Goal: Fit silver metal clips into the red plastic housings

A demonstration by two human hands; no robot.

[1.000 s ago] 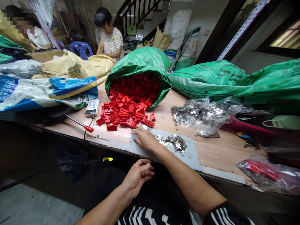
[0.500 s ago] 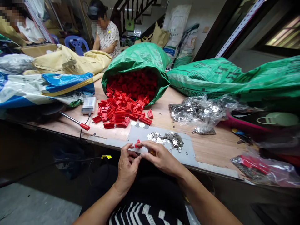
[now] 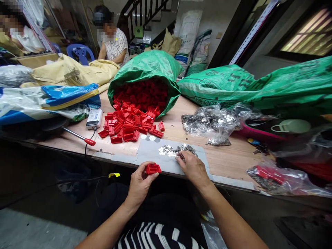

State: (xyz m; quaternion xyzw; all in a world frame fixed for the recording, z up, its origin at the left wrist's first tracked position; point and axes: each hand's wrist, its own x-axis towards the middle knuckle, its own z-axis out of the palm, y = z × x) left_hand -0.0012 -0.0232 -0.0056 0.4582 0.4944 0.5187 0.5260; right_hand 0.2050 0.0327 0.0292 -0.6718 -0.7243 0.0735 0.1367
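Note:
My left hand [image 3: 139,184] holds a red plastic block [image 3: 153,168] between thumb and fingers, just off the near table edge. My right hand [image 3: 193,168] reaches onto a grey sheet [image 3: 147,152], its fingertips at a loose heap of small silver metal pieces [image 3: 178,150]. A thin metal piece seems pinched in those fingers. Farther up the table, many red plastic blocks [image 3: 127,126] spill from the mouth of a green woven sack [image 3: 145,65].
A clear bag of silver pieces [image 3: 210,122] lies right of the spill, with a bag of mixed red and metal parts [image 3: 269,180] at the right edge. A white power bank [image 3: 94,118] and a red-tipped metal tool [image 3: 89,141] lie left. A co-worker [image 3: 111,41] sits beyond the sack.
My hands were together on a small red block; now they have parted. My left hand holds the block, and my right has moved rightward to the silver heap. The view has shifted slightly left.

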